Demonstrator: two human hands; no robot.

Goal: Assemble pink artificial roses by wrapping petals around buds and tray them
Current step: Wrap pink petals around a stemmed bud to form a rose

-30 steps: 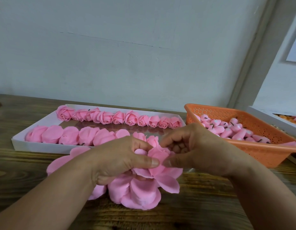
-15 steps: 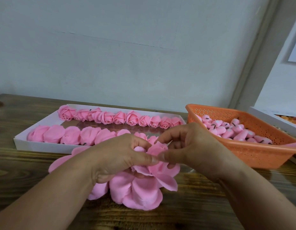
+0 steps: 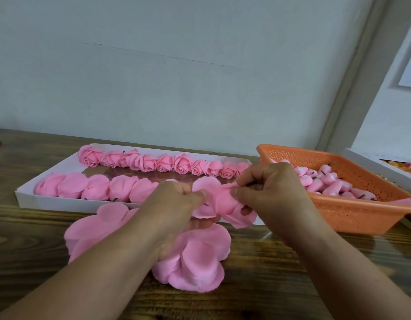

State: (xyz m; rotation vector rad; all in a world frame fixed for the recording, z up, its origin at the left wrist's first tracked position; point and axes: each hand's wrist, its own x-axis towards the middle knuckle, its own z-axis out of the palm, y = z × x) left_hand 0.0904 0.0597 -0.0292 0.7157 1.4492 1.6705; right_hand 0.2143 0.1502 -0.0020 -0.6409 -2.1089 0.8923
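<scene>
The hands have drawn slightly apart since a moment ago: the left hand (image 3: pixel 174 199) and right hand (image 3: pixel 269 192) are both pinching a pink petal piece (image 3: pixel 219 200), stretching it over the loose petals (image 3: pixel 195 259), just before the white tray (image 3: pixel 61 200).

I see the tray (image 3: pixel 61 202) on the counter (image 3: pixel 269 285), near the wall (image 3: pixel 176 77). In it, a row of roses (image 3: pixel 163 163) sits at the back and another row (image 3: pixel 96 189) in front. The basket (image 3: pixel 352 218) of buds (image 3: pixel 329 183) stands to its right. Loose petals (image 3: pixel 195 259) lie before the tray, under my hands.
</scene>
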